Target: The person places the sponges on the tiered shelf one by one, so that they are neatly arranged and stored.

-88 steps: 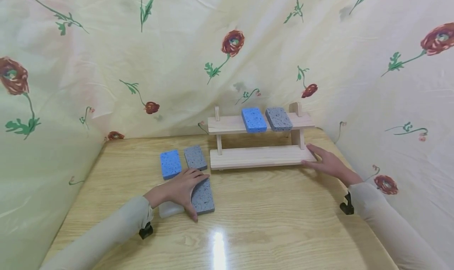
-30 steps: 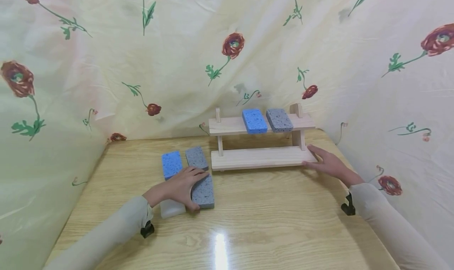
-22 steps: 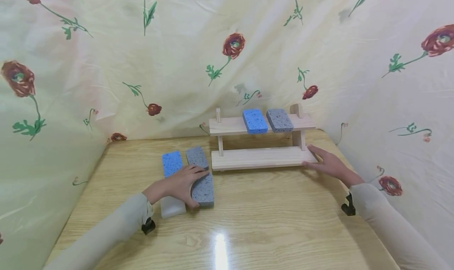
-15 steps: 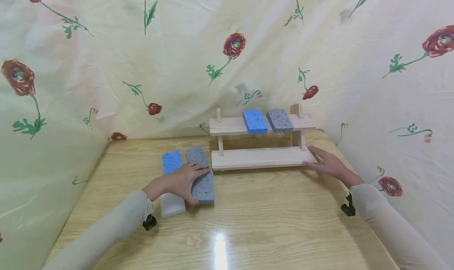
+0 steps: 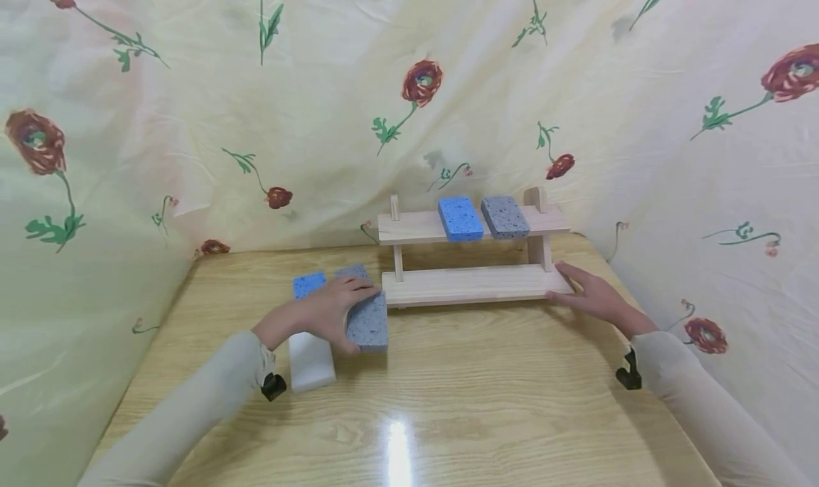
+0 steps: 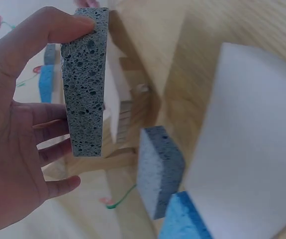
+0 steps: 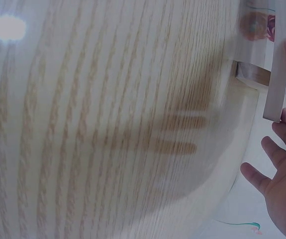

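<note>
Head view: lifting seems the step, with the left hand (image 5: 325, 306) gripping a grey sponge (image 5: 370, 325) by the left end of the wooden shelf (image 5: 470, 286), whose right end the right hand (image 5: 593, 297) pinches, a level carry shelfward probably needed next.

Bright, white glare on table (image 5: 499, 394), soft shadows

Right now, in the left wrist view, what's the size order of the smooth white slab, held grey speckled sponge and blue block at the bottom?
1. White slab, cropped by the frame
2. Grey sponge, perhaps enlarged by nearness
3. Blue block, also cropped
</note>
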Motion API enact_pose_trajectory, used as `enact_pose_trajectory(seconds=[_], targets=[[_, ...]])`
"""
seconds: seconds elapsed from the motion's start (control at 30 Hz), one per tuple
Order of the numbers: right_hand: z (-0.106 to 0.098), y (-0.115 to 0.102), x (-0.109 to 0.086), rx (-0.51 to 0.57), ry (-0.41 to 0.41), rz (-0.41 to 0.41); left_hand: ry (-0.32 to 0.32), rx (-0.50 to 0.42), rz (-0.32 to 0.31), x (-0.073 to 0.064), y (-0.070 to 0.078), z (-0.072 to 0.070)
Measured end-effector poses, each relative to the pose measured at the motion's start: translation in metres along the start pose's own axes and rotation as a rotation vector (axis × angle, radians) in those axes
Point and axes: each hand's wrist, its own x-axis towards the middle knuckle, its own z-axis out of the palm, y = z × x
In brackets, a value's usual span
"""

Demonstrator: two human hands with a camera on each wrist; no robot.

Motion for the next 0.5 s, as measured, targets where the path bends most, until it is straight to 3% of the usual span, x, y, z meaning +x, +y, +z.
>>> enact_pose_trajectory(seconds=[0.5], targets=[[0.004, 0.007, 0.002, 0.006, 0.016, -0.008, 0.070, 0.033, 0.028, 0.011, 0.007, -0.025]])
